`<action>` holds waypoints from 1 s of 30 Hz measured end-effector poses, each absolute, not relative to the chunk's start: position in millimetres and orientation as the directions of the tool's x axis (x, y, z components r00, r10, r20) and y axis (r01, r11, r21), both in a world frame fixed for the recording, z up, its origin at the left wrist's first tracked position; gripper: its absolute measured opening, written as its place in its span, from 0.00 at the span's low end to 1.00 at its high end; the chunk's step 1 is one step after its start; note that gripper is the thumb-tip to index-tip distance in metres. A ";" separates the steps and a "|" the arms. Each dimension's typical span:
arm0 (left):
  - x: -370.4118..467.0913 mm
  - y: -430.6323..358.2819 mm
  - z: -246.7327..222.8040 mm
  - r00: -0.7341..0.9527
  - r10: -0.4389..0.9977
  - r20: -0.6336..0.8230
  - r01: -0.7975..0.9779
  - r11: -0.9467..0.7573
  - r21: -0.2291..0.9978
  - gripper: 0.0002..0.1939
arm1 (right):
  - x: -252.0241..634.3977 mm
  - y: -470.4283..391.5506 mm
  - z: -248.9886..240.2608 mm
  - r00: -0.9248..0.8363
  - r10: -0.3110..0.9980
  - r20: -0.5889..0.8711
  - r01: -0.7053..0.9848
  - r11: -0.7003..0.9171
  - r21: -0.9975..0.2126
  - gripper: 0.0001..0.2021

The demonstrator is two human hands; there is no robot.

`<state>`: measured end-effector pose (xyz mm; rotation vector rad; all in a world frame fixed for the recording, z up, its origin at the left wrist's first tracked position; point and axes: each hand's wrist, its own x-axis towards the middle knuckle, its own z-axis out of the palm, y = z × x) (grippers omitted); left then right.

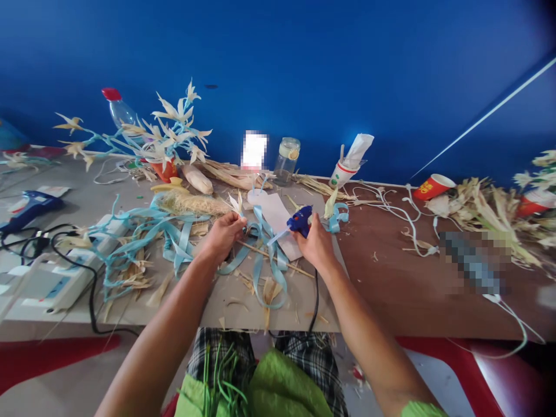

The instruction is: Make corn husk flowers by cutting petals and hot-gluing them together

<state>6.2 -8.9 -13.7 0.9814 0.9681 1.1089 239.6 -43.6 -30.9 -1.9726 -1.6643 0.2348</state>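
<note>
- My right hand (317, 240) is wrapped around the blue glue gun (300, 221); a pale glue stick (278, 237) juts from it, down and left.
- My left hand (227, 230), left of the gun and apart from it, has thumb and fingertips pinched on a small pale flower (237, 204), petals upward.
- Just left of the gun I see white paper (274, 209) lying flat; below and left, loops of blue ribbon (257, 272) and a thin stick (299, 269).
- Below the gun, a black cord (315, 301) runs to the table edge.
- Beyond the gun stand a clear jar (285, 167) and, further right, a white cup (342, 175).
- Far left of it: a power strip (78, 275) and a flowering branch (176, 113).
</note>
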 end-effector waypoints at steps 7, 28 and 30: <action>5.3 -11.6 -2.5 0.238 0.961 -0.141 -0.453 0.238 0.859 0.16 | 244.7 -52.2 -19.3 0.211 0.973 0.098 0.938 -0.173 -0.299 0.37; 14.0 -19.3 -6.8 0.407 0.873 -0.269 -0.136 0.349 0.927 0.12 | 190.7 -51.3 -3.3 -0.142 0.989 -0.033 0.295 0.010 -0.956 0.06; 13.8 -17.6 -9.0 0.389 0.875 -0.289 -0.116 0.357 0.927 0.11 | 190.5 -51.0 -5.7 -0.138 0.988 -0.071 0.201 -0.042 -0.979 0.06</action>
